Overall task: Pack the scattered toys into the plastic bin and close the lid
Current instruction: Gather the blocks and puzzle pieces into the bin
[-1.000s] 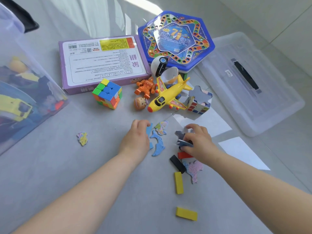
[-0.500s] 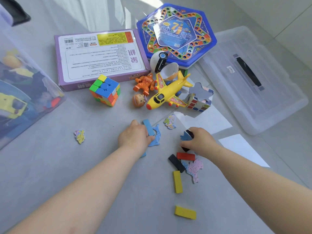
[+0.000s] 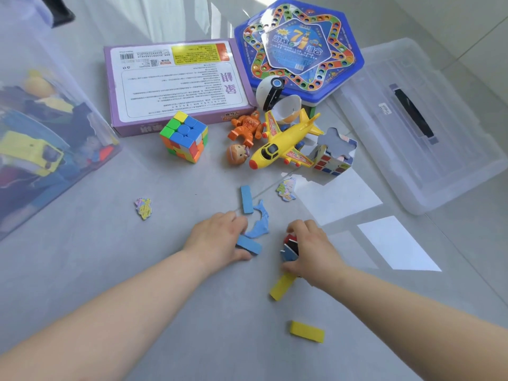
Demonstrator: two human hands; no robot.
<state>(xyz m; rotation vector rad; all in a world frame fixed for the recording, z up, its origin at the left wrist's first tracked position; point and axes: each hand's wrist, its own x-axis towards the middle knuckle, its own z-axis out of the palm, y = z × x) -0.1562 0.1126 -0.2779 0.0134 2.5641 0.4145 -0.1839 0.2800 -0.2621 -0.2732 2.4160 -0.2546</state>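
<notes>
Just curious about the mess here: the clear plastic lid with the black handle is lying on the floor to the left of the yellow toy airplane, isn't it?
Not quite. In the head view, the clear plastic lid with the black handle lies on the floor to the right of the yellow toy airplane, not to the left. What stands on the left is the clear plastic bin, already holding some toys.

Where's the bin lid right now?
Head view, far right: the clear lid lies flat on the floor, just right of the blue hexagonal game box.
</notes>
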